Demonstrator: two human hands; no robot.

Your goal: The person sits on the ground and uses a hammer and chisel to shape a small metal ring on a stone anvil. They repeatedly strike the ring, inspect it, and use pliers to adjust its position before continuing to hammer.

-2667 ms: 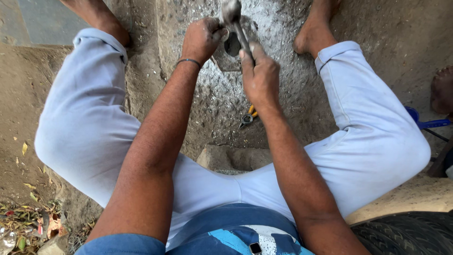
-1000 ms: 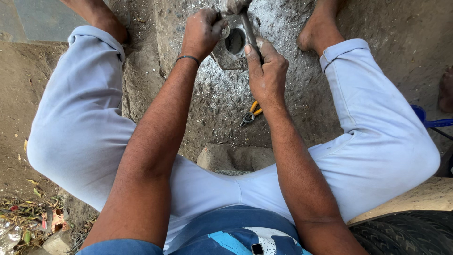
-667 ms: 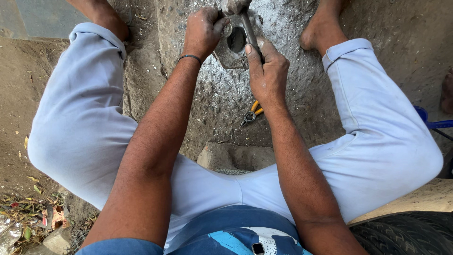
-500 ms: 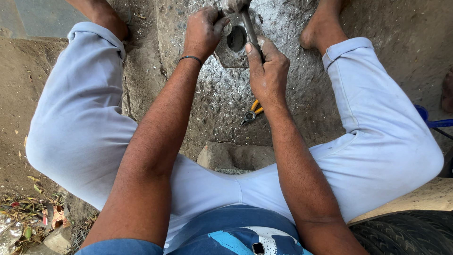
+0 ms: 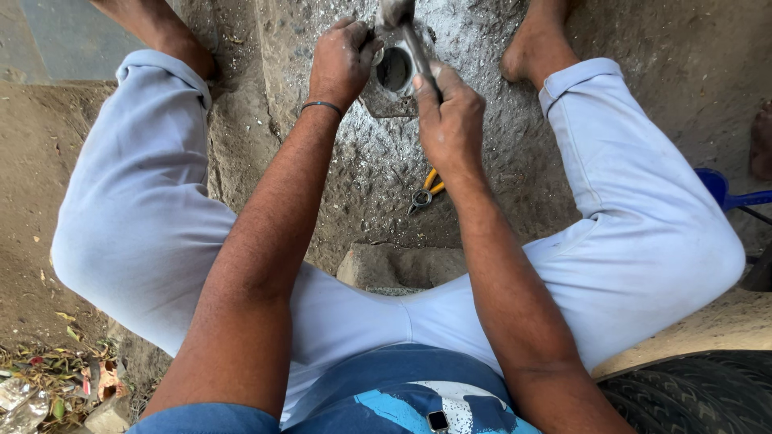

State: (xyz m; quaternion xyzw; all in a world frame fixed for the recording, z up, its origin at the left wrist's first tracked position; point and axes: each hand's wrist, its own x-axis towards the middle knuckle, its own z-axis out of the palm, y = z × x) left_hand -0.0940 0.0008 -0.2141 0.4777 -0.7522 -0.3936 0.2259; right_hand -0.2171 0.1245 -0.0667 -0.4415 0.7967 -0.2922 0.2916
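1. Left hand point(image 5: 342, 64) closed on the left edge of a metal ring point(image 5: 394, 71), a short hollow piece standing on the greasy slab point(image 5: 474, 153) at the far middle, between the bare feet.
2. Right hand point(image 5: 449, 120) wrapped tight round the shaft of a hammer point(image 5: 406, 32); its head sits just above the ring, at the top edge of view.
3. Ring: looks steel, stiff, fairly heavy, dark with grease, so likely slippery. Best held by the outer rim, fingers clear of the top face.
4. Hammer: slim dark shaft, dull grey head; head-heavy, I judge. The grip is mid-shaft, close to the head.
5. Slab: rough, pitted, wet-shiny with oil; hard and unyielding.
6. Pliers point(image 5: 425, 191), yellow handles, lie untouched on the slab nearer the person, right of centre.
7. Near right: a ribbed black tyre point(image 5: 691, 398). Far right: a blue plastic piece point(image 5: 728, 193).
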